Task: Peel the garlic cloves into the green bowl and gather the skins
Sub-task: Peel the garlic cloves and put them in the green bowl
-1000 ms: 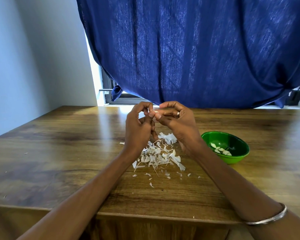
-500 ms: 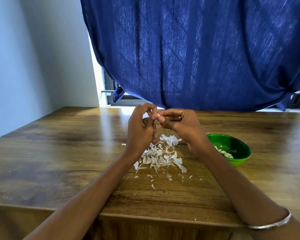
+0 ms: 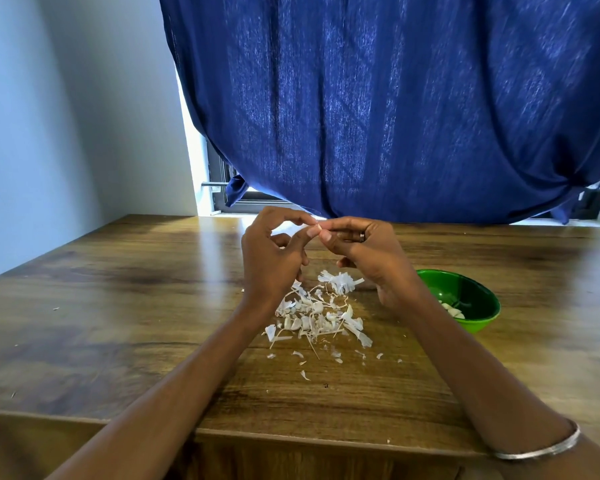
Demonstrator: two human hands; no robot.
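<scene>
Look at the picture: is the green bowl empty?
No, a few peeled garlic cloves lie inside the green bowl.

The 2 hands meet fingertip to fingertip, left hand (image 3: 271,258) and right hand (image 3: 368,251) (both pinching), forearms raised.

You're facing a wooden table (image 3: 125,306) with a dark-streaked brown grain, its near edge running across the bottom of your view. Behind it hangs a deep blue curtain (image 3: 395,109), gathered and drooping so its lower hem curves just above the tabletop. At the curtain's left edge a strip of bright daylight shows a dark window frame (image 3: 222,188). To your left stands a plain pale wall (image 3: 66,109). Daylight glares on the table's far surface.
</scene>
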